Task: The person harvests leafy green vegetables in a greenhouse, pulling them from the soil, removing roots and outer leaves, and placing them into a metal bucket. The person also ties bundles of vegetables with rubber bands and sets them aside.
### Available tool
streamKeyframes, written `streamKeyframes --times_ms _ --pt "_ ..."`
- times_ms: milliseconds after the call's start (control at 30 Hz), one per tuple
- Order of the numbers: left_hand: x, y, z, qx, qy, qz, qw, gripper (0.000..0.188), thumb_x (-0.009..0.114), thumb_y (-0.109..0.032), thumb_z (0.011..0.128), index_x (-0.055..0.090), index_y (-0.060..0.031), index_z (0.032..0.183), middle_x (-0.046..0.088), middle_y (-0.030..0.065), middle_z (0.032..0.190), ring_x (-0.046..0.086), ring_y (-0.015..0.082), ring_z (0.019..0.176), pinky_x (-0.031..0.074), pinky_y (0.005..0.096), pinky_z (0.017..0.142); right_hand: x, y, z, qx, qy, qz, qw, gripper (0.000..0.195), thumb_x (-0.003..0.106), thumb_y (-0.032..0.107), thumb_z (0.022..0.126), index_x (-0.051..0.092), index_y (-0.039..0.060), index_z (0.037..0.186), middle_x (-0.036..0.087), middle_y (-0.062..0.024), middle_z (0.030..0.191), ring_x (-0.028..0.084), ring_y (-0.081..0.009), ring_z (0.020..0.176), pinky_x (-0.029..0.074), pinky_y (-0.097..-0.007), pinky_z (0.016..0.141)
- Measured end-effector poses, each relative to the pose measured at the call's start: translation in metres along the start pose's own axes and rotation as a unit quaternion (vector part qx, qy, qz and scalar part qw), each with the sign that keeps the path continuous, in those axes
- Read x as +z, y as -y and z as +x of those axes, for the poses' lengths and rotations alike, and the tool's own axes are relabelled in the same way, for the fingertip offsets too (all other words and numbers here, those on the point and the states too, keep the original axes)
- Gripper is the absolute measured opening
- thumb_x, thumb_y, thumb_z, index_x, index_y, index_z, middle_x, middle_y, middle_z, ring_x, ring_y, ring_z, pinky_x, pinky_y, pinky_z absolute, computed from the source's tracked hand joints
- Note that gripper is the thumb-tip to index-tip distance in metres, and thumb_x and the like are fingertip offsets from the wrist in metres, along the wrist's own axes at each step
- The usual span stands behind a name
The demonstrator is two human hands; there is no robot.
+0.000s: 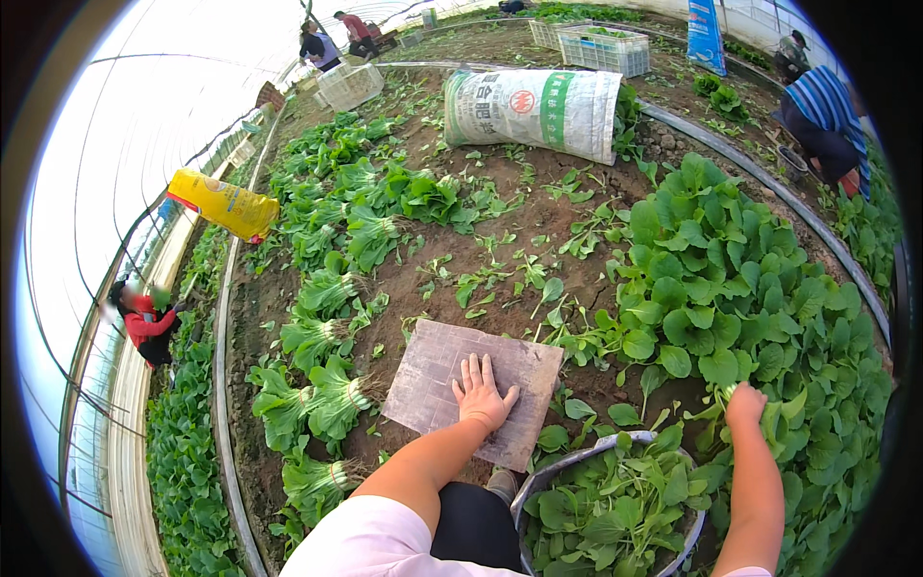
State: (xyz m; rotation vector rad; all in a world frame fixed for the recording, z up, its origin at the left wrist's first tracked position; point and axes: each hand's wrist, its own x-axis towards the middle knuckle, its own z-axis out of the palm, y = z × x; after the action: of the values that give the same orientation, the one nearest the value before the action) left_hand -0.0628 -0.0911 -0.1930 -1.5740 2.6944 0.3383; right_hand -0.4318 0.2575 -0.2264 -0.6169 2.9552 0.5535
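Note:
My left hand [482, 397] lies palm down on a square brown board [425, 382], its fingers spread and nothing in them. The board rests on the soil in front of my knee. At the right, my right hand [747, 405] is closed around the pale stems of some leafy greens [721, 397], at the edge of a dense standing patch of greens [692, 260]. Whether those stems are still rooted is hidden by leaves. Below, between my arms, a round tub [530, 485] holds loose picked greens [606, 516].
Tied bundles of greens [339, 397] lie in rows on the left. A white woven sack [497, 108] lies ahead, a yellow sack [223, 205] at left. Plastic crates [606, 54] stand farther back. Pipes [779, 187] border the bed. A person in striped clothing [829, 108] crouches at right.

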Motion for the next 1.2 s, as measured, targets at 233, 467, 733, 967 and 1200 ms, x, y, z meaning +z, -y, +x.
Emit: streamKeyframes --times_ms 233,467,733,967,1200 --pt "-0.008 -0.004 0.007 0.0 0.105 -0.059 0.993 0.1 0.066 -0.054 0.069 0.014 -0.0134 0.144 0.006 0.0108 0.152 0.003 0.0281 0.14 0.012 0.0576 0.107 -0.207 -0.029 -0.085 -0.067 -0.069 0.126 0.987 0.027 0.061 0.015 0.075 0.049 0.0022 0.095 0.063 -0.0183 0.093 0.06 -0.0356 0.092 0.046 -0.047 0.077" --pt "-0.034 0.028 -0.013 0.0 0.131 -0.187 0.974 0.085 0.072 -0.035 0.069 0.031 -0.0016 0.136 0.028 0.0193 0.141 0.034 0.0339 0.127 0.033 0.0398 0.103 -0.209 -0.016 -0.144 0.035 -0.092 0.346 0.933 0.036 0.067 0.026 0.074 0.054 0.0034 0.099 0.063 -0.0178 0.089 0.062 -0.0309 0.083 0.049 -0.0384 0.075" --pt "-0.091 -0.053 -0.038 0.226 0.168 -0.186 0.941 0.068 0.068 -0.03 0.073 0.041 -0.0031 0.13 0.056 0.0182 0.112 0.055 0.0305 0.105 0.044 0.0376 0.09 -0.016 0.013 -0.15 0.125 0.051 0.234 0.963 0.034 0.058 0.022 0.079 0.058 0.0048 0.108 0.062 -0.0159 0.109 0.058 -0.0327 0.102 0.043 -0.0445 0.087" --pt "0.02 -0.127 -0.06 0.281 0.354 0.131 0.882 0.074 0.069 -0.039 0.072 0.044 0.0049 0.126 0.059 0.0219 0.113 0.056 0.0342 0.107 0.045 0.0387 0.088 -0.082 -0.042 -0.168 0.056 0.13 0.271 0.952 0.035 0.062 0.014 0.075 0.051 0.0016 0.106 0.063 -0.0165 0.103 0.058 -0.0329 0.101 0.042 -0.0448 0.086" --pt "0.058 -0.163 -0.083 0.205 0.398 0.23 0.864 0.028 0.059 -0.018 0.078 0.064 -0.0059 0.103 0.062 0.0132 0.111 0.058 0.028 0.105 0.042 0.0423 0.09 -0.082 -0.132 -0.182 0.018 -0.067 0.568 0.82 0.06 0.075 0.01 0.064 0.049 0.0009 0.117 0.061 -0.0122 0.1 0.059 -0.0234 0.093 0.046 -0.0357 0.083"
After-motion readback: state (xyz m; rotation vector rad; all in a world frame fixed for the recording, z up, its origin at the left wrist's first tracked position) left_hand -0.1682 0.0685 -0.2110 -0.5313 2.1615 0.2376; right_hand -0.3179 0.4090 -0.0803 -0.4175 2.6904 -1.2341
